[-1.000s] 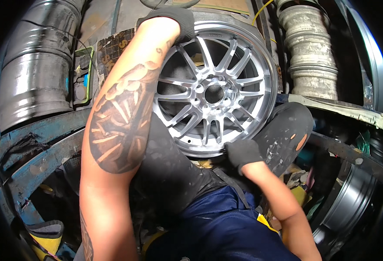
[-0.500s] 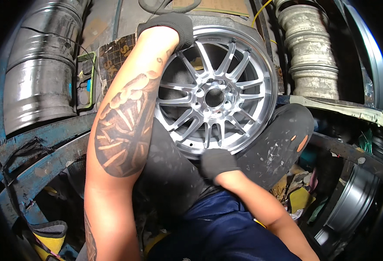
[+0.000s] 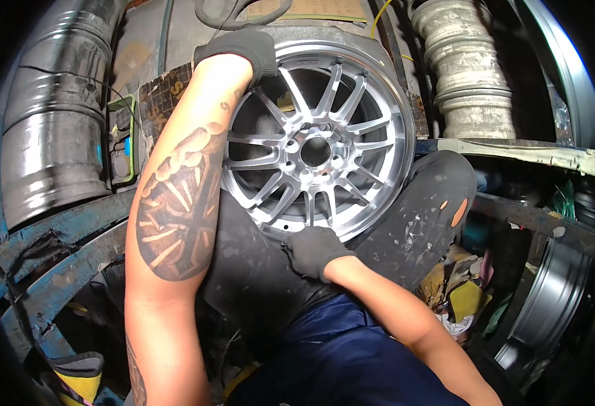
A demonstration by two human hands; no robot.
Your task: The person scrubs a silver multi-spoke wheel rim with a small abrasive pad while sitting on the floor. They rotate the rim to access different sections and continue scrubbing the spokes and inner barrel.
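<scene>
A silver multi-spoke alloy wheel (image 3: 392, 166) lies face up against my dark trousers, its lower rim between my thighs. My left hand (image 3: 236, 49), in a dark knit glove, rests at the rim's upper left edge. The fingers of that hand are hidden behind its back and wrist. At the near edge of the wheel, my gloved right hand (image 3: 313, 252) is closed, its knuckles against the lower rim below the spokes. What its fingers hold, if anything, is hidden.
Stacked metal rims stand at left (image 3: 54, 142), and a worn, pale stack (image 3: 470, 74) at right. Blue metal frame bars (image 3: 74, 220) cross beside my legs. A loose wheel barrel (image 3: 548, 298) lies lower right. A dark ring-shaped object (image 3: 243, 20) lies beyond the wheel.
The whole scene has shifted slightly left in view. My right hand has turned and moved a little up onto the wheel's near rim. My left hand stays at the upper left rim.
</scene>
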